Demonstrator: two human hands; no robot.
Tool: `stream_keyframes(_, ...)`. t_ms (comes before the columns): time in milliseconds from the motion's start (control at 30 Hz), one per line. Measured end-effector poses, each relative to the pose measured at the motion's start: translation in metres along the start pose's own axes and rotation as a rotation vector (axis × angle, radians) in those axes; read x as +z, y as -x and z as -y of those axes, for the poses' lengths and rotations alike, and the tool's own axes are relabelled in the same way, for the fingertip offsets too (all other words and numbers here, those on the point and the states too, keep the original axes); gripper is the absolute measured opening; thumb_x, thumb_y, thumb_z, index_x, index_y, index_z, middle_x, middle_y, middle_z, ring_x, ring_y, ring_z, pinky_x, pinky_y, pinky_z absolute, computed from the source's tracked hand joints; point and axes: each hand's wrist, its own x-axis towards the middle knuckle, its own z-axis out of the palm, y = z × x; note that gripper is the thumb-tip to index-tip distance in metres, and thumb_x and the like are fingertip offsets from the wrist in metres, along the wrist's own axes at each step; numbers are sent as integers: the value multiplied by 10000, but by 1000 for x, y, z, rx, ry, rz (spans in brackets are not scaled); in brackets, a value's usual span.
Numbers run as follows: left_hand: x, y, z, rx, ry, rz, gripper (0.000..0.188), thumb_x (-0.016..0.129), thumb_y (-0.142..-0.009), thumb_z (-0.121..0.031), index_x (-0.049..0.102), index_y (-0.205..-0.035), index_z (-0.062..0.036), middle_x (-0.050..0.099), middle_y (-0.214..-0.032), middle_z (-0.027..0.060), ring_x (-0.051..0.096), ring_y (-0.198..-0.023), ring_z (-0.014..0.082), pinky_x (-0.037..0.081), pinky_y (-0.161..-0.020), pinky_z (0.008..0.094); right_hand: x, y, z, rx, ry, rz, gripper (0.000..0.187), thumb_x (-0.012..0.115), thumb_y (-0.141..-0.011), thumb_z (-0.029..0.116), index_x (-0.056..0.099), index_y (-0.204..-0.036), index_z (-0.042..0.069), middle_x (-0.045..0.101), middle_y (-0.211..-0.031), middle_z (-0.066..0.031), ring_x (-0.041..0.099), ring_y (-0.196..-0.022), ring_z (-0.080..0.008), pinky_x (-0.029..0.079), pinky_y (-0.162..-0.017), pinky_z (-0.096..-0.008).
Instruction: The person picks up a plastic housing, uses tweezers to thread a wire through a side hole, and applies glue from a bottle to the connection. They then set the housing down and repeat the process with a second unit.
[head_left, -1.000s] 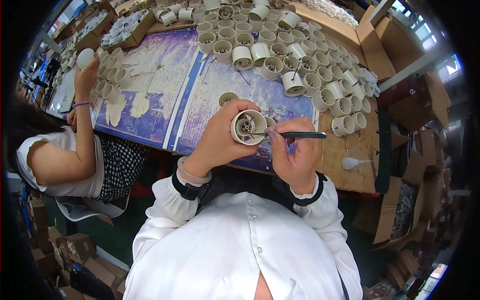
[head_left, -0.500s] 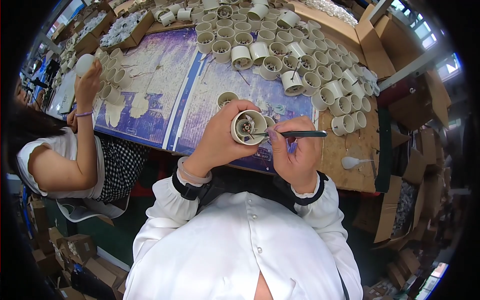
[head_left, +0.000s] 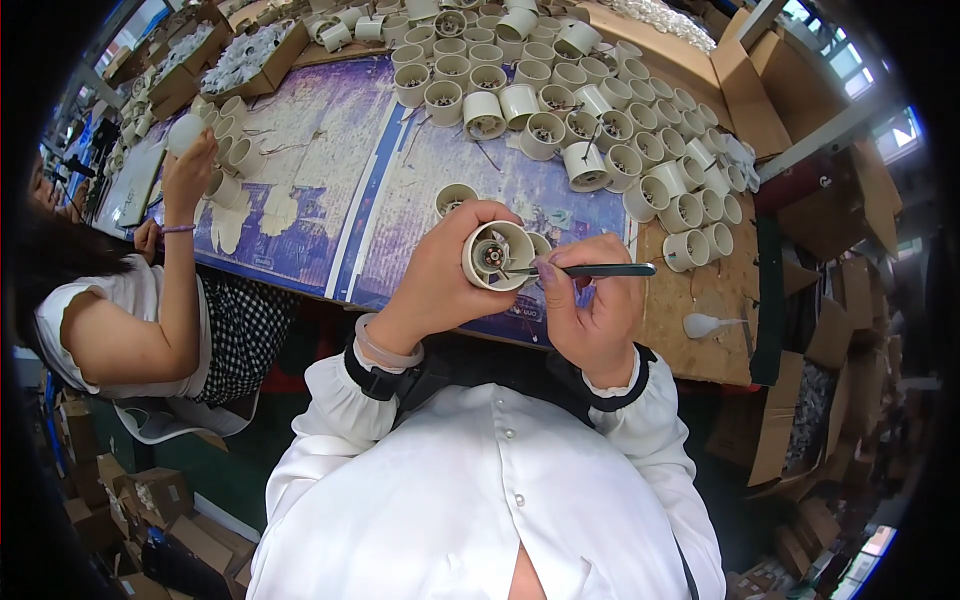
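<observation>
My left hand (head_left: 440, 268) is closed round a cream plastic cup-shaped housing (head_left: 470, 277), its open mouth turned up toward me. Inside it sit a small round motor-like part and thin wires. Between thumb and fingers of my right hand (head_left: 602, 305) is a pair of dark tweezers (head_left: 610, 269), lying nearly level. Their tip reaches into the housing near the wires; exactly what it touches is too small to tell. Another cream housing (head_left: 456, 196) stands on the table just beyond my left hand, and one more shows partly behind the held one.
A crowd of similar cream housings (head_left: 540, 135) covers the table's far side and right. A small white squeeze bottle (head_left: 702, 325) lies on bare board at the right. At the left, a co-worker's hand (head_left: 188, 180) holds a white round object (head_left: 187, 134). Cardboard boxes (head_left: 255, 75) stand around.
The co-worker's raised hand with the white round object has shifted slightly right and down. My own hands, the housing and the tweezers have barely moved.
</observation>
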Motion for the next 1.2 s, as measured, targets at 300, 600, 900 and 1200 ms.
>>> stream_keyframes(300, 0, 1, -1, -17, 23, 1, 529, 770, -609, -33, 538, -1084, -68, 616, -1002, 55, 613, -913, 177, 486, -804, 287, 3, 1, 5, 31, -9, -46, 130, 693, -796, 43, 586, -870, 45, 622, -800, -81, 547, -651, -250, 421, -565, -343)
stream_keyframes(600, 1, 1, 7, 113, -70, -24, 517, 796, -626, -21, 541, -1075, -59, 594, -992, 45, 589, -904, 138, 478, -794, 265, 8, 9, -3, -11, -34, -46, 126, 658, -848, 13, 551, -914, 13, 590, -798, -92, 533, -660, -158, 412, -577, -255)
stream_keyframes(900, 3, 5, 12, 91, -98, -65, 528, 800, -626, -21, 533, -1080, -59, 594, -984, 45, 592, -898, 140, 481, -786, 262, 11, 15, -4, 89, -98, 13, 106, 599, -880, -20, 519, -945, 8, 598, -841, -105, 566, -724, -173, 446, -655, -267)
stream_keyframes(1200, 4, 4, 9, 42, -37, -65, 531, 798, -619, -27, 536, -1079, -63, 602, -976, 52, 605, -885, 163, 487, -779, 274, 13, 18, -3, 110, -211, 21, 149, 523, -927, -5, 431, -1041, 22, 613, -922, -139, 612, -822, -184, 476, -767, -284)
